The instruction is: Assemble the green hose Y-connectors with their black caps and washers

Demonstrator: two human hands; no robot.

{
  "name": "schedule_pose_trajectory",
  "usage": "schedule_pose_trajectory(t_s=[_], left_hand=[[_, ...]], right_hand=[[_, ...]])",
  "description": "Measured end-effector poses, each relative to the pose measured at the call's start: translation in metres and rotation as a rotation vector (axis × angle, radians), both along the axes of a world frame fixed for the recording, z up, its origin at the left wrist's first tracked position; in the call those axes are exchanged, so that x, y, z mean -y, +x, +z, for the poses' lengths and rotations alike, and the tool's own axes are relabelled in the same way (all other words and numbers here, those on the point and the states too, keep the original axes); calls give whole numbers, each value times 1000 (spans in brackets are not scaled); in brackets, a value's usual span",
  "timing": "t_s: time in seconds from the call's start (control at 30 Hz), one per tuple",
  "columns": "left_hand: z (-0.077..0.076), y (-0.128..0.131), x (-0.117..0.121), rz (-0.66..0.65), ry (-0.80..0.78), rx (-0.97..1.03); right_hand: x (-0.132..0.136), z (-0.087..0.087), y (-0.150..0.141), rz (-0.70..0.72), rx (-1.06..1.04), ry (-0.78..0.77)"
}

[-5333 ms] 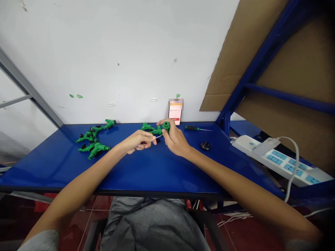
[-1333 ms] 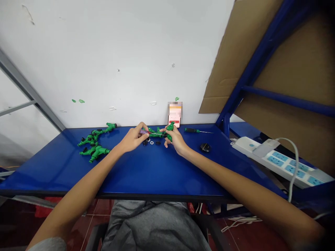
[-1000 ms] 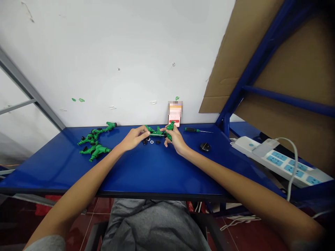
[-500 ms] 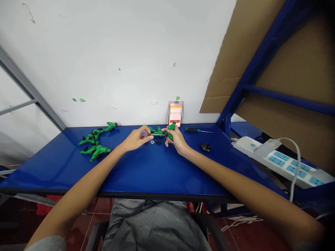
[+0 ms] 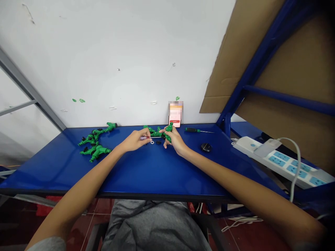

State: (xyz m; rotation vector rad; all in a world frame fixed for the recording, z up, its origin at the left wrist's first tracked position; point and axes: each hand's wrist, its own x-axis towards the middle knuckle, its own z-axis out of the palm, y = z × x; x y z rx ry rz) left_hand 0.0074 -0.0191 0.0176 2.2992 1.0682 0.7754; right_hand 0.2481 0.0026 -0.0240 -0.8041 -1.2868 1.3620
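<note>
No words or numbers can be read: the phone (image 5: 175,114) propped against the wall (image 5: 104,62) behind the bench (image 5: 157,167) has a blurred screen, and its red button (image 5: 174,121) is too small to read.

Phone screen (image 5: 175,110) blurred; black parts (image 5: 158,142) too small, seemingly rings.

L hand (image 5: 135,140) & R hand (image 5: 176,141) — arms fwd, fingers curled, gripping — w/ hands just apart.
</note>
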Motion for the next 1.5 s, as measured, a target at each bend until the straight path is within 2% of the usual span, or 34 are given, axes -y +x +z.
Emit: schedule_pose_trajectory(t_s=[0.1, 0.27, 0.4, 0.47, 0.53, 0.6, 0.73, 0.87, 0.93, 1.0, 1.13, 1.3, 1.37, 1.5], left_hand=[[-2, 0, 0, -17, 0, -74], [-4, -1, -3, 88, 30, -158], [7, -1, 1, 205, 73, -101], [16, 1, 9, 133, 32, -5], [24, 5, 19, -29, -56, 48], [26, 10, 26, -192, -121, -37], [13, 18, 27, -376, -110, -300], [-1, 18, 17, -439, -69, -305], [-2, 17, 15, -387, -22, -270], [0, 16, 14, -277, 45, -221], [3, 12, 11, -69, 96, -127], [-5, 8, 2, 90, 188, -58], [-9, 8, -1, 113, 256, -32], [-15, 11, 2, 55, 415, -16]], right_hand=[[3, 1, -2, 9, 19, -2], [4, 1, -1, 27, 46, -7], [-1, 0, 3, -17, 96, -36], [-4, -1, 5, -30, 95, -15], [-8, -3, 6, -39, 95, 9], [-11, -5, 6, -49, 104, 23], [-14, -8, 5, -45, 128, 25], [-14, -9, 6, -19, 145, 41], [-14, -10, 6, -12, 156, 56], [-15, -10, 7, -10, 171, 78], [-13, -9, 7, -23, 258, 212], [-3, -3, 7, 57, 364, 337], [1, -1, 5, 83, 367, 338], [5, 1, 0, 140, 280, 238]])
